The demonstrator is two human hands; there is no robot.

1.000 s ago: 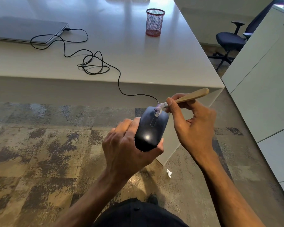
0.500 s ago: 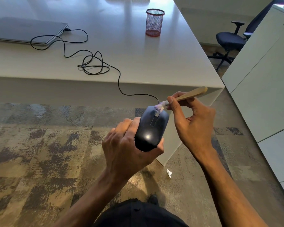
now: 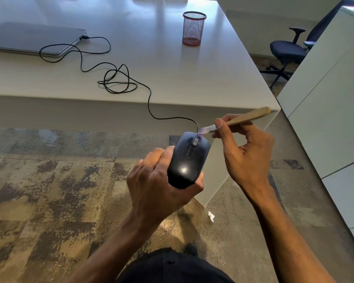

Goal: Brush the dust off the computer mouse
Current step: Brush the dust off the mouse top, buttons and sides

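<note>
**Brush at the mouse's front edge**

Mottled carpet (image 3: 49,190) lies below the left hand (image 3: 155,186), which grips a glossy black mouse (image 3: 189,160) in mid-air. Right hand (image 3: 245,152) pinches a wooden-handled brush (image 3: 236,119), bristles touching the mouse's front. Its cord (image 3: 119,78) coils across the white desk (image 3: 192,74) to a closed laptop (image 3: 35,37), near a red mesh cup (image 3: 193,28).

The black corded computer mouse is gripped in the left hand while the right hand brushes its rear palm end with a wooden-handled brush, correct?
Not quite. In the head view the wooden-handled brush touches the front end of the black corded computer mouse, by the scroll wheel and cord. The left hand grips the mouse; the right hand holds the brush.
</note>
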